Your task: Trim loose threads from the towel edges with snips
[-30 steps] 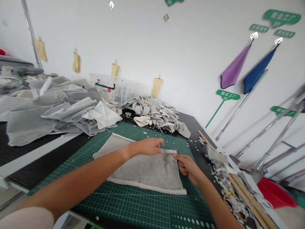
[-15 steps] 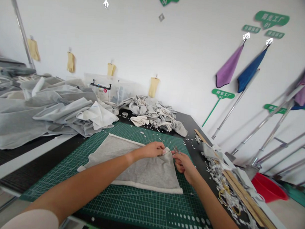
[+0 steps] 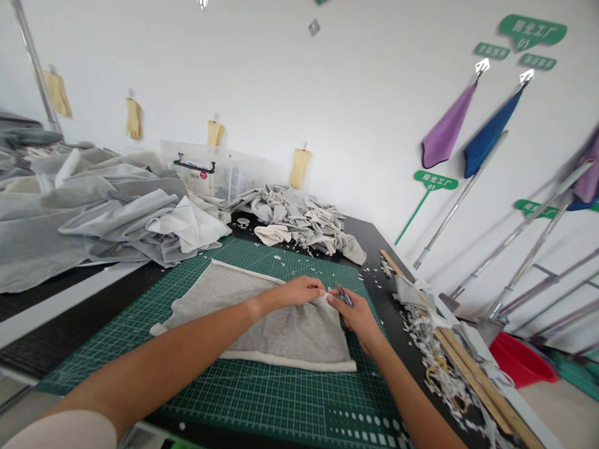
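A grey cloth (image 3: 280, 335) with white edges lies over the green cutting mat (image 3: 274, 394). Its far right corner is raised and bunched, pinched between the fingers of my left hand (image 3: 303, 291). Close beside it, my right hand (image 3: 355, 313) has thumb and finger at the same corner. Small metal snips (image 3: 343, 295) are held in that hand, their blades pointing up and away from the cloth. The exact spot where the fingertips meet the cloth is too small to make out.
Large grey fabric pile (image 3: 118, 205) at left; smaller pile of grey pieces (image 3: 300, 218) behind the mat, near a clear plastic box (image 3: 198, 172). White scraps (image 3: 423, 333) and wooden strips (image 3: 475, 381) line the right edge. A red basin (image 3: 521, 360) stands beyond.
My right hand has moved slightly left, its fingertips now closer to my left hand at the cloth corner. The snips have turned and show more clearly. The view has shifted slightly.
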A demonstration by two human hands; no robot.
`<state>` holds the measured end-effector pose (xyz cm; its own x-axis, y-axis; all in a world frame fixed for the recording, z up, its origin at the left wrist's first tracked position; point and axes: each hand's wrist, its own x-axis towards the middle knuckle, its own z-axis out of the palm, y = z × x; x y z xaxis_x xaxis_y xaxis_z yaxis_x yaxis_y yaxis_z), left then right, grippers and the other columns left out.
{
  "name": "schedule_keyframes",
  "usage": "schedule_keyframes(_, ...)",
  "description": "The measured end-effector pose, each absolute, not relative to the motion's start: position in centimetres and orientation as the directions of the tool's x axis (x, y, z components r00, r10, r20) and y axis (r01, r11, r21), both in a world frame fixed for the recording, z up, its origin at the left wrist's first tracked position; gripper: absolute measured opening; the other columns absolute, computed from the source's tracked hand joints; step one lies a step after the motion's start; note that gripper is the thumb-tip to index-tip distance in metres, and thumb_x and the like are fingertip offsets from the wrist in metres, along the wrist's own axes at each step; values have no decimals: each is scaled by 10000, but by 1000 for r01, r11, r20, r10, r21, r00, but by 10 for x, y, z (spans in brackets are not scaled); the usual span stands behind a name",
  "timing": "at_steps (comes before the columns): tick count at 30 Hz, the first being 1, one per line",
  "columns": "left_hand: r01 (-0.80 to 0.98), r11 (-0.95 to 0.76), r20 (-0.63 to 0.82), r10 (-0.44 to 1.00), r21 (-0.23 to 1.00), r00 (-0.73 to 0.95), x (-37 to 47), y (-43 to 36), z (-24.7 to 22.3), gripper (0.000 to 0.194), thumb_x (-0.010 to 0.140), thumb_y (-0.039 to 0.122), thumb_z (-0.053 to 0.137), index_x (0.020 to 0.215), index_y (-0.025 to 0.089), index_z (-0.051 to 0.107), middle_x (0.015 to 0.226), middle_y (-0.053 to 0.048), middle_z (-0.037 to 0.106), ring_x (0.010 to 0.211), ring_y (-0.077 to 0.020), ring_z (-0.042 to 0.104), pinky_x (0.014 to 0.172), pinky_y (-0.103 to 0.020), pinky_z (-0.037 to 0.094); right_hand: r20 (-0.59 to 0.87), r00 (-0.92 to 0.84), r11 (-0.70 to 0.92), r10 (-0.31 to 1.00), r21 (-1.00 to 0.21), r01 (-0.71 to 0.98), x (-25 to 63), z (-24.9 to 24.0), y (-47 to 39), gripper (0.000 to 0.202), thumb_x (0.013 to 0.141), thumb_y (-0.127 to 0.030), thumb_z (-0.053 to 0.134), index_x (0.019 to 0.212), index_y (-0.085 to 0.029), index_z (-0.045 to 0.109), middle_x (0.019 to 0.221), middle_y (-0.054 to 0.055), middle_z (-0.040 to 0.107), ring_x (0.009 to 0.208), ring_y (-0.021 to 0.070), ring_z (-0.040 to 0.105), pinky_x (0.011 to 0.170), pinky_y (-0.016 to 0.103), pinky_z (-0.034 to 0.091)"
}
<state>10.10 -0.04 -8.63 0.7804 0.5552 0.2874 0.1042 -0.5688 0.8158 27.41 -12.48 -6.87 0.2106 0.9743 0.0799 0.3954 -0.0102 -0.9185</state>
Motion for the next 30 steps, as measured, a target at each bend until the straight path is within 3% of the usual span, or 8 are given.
schedule_keyframes(4,47,-535,324,576,843,751,105,4,-93,287,870,378,527,885,155,707,861,-26,684,806,-159,592,728,-237,434,118,237,2,964,-899,439,277,-72,-123,368,748,-485,735,947,-178,692,554,-60,434,450,73,328,423,210,211)
schedule_keyframes(7,79,-521,307,611,850,730,104,-1,-91,321,883,436,538,952,159,685,790,-14,649,699,-137,558,642,-231,416,96,252,-18,963,-911,413,276,-72,-122,370,760,-507,719,914,-173,673,539,-61,423,439,71,311,413,211,199)
schedule_keyframes(11,95,-552,327,615,828,718,98,-16,-82,429,852,532,598,1129,206,630,798,13,627,626,-112,510,585,-215,387,6,239,-51,971,-971,233,274,-71,-122,392,768,-545,703,864,-181,596,487,-93,336,394,62,241,374,211,163)
schedule_keyframes(16,91,-605,400,624,791,671,100,-21,-77,338,842,494,623,986,196,695,764,8,631,659,-115,525,613,-213,379,-71,249,-89,966,-994,61,271,-70,-122,420,738,-544,728,749,-211,471,479,-121,253,379,44,163,348,202,99)
schedule_keyframes(21,32,-470,321,648,882,691,105,-12,-80,337,840,437,612,928,123,698,751,-19,639,657,-112,521,598,-208,363,56,211,3,976,-970,244,269,-69,-125,426,761,-496,734,1049,-216,592,525,-105,360,401,61,263,367,188,172)
schedule_keyframes(26,41,-389,233,630,920,741,104,-10,-78,345,848,442,595,903,115,692,691,8,560,604,-86,435,556,-203,312,190,236,78,953,-906,416,270,-70,-124,341,802,-481,689,996,-203,642,559,-71,424,460,81,359,418,197,245)
schedule_keyframes(30,53,-375,208,622,926,755,104,-11,-79,331,875,444,556,939,135,654,657,38,496,569,-82,404,525,-203,284,209,265,81,941,-903,422,273,-72,-121,354,797,-502,686,955,-189,640,527,-74,411,440,84,344,414,209,238)
